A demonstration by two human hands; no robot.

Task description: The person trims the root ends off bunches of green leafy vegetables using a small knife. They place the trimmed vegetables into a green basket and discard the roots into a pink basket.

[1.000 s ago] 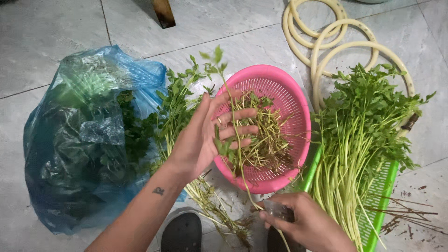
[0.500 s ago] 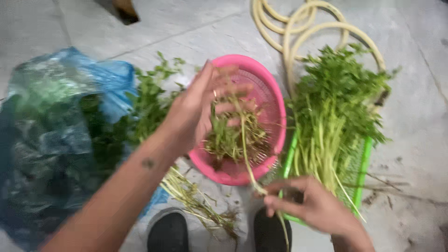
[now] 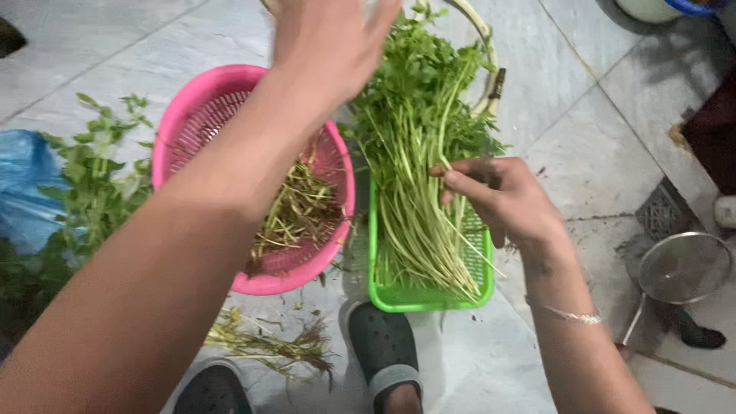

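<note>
— Two hands to log. State of each?

— Left hand [image 3: 330, 38]: raised over the leafy end of the herb bundle [image 3: 414, 146], fingers spread wide, blurred; nothing seen in it. Right hand [image 3: 502, 195]: thumb and forefinger pinched shut on a few stems of the bundle, remaining fingers curled.

— Location of the bundle?

— Lying in the green tray [image 3: 429, 297] on the tiled floor [image 3: 583, 123], just beside the pink basket [image 3: 192, 115]. Basket loaded with trimmed roots and stalks [image 3: 299, 215].

— Orientation and long axis?

— Long axis along the tray, running away from the body. Pale cut ends toward the near rim, by the dark sandal [image 3: 383, 345]; leafy tops pointing outward, overhanging the far rim and reaching the coiled hose [image 3: 491, 69]. Stems fanned slightly, not strictly parallel.

— Likely faults from this position?

— Judged, not observed:
1. Stem breakage: thin stalks, pinch grip set partway along, likely to snap under a sideways pull.
2. Dragging neighbours: stems tangled, so lifting a few could pull others over the tray rim onto the floor.
3. Mixing: basket rim touching or nearly touching the tray, so scraps could fall among the clean stems.
4. Tray tipping: leafy load overhanging the far end.
5. Contact with the scraps on the floor [image 3: 268, 345], near the feet.
</note>
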